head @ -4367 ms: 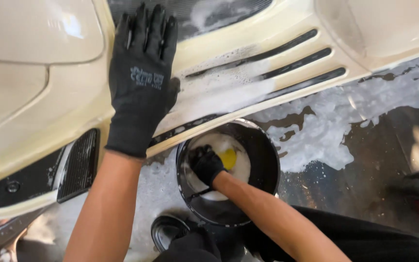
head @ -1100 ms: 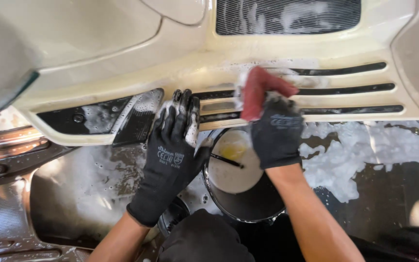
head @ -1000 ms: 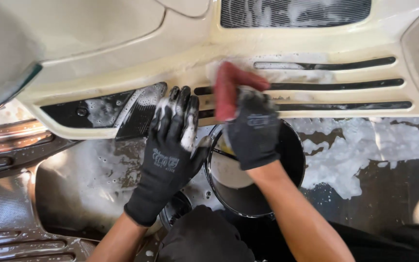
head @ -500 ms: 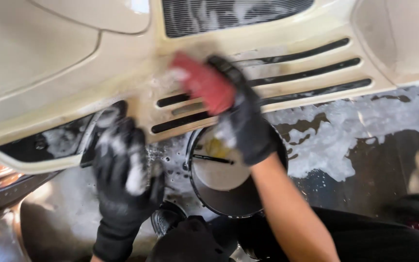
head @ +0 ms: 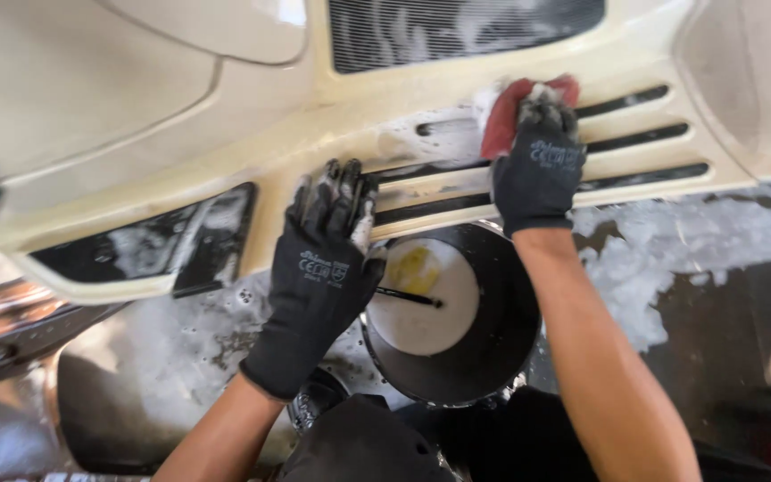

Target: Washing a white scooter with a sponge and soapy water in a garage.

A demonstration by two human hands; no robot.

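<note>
Cream scooter body (head: pixel 180 134) fills the top, its slotted lower panel (head: pixel 635 143) streaked with suds. Below it sits a black bucket (head: pixel 493 357) on the wet, foamy floor (head: pixel 671 277), holding pale soapy water with a yellow sponge (head: pixel 414 268) and a thin dark stick. Right hand (head: pixel 537 170), black-gloved, has its grip clenched on a red cloth (head: pixel 503 116) pressed against the slots. Left hand (head: pixel 327 259), gloved and soapy, rests flat and released at the panel's edge beside the bucket.
</note>
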